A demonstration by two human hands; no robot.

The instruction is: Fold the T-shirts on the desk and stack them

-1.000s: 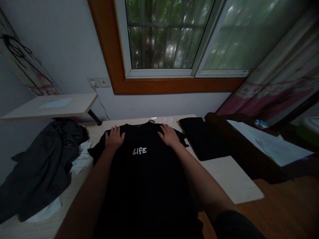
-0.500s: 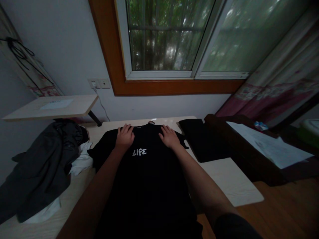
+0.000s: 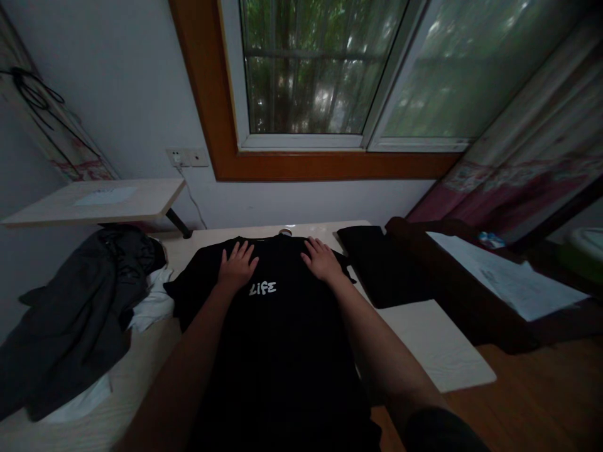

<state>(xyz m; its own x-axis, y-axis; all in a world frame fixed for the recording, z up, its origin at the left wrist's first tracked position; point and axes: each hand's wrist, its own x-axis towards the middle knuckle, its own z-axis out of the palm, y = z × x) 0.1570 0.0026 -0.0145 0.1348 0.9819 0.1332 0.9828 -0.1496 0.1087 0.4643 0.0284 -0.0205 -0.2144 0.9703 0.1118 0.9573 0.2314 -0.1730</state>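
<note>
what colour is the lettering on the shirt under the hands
White lettering on a black shirt, best seen in the head view.

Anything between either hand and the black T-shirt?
Nothing visible. The left hand and right hand both rest on the black T-shirt, near its collar. The dark grey garment lies off to the left, not between.

Dim overall; daylight from the window (image 3: 358, 75); edges stretched.
</note>
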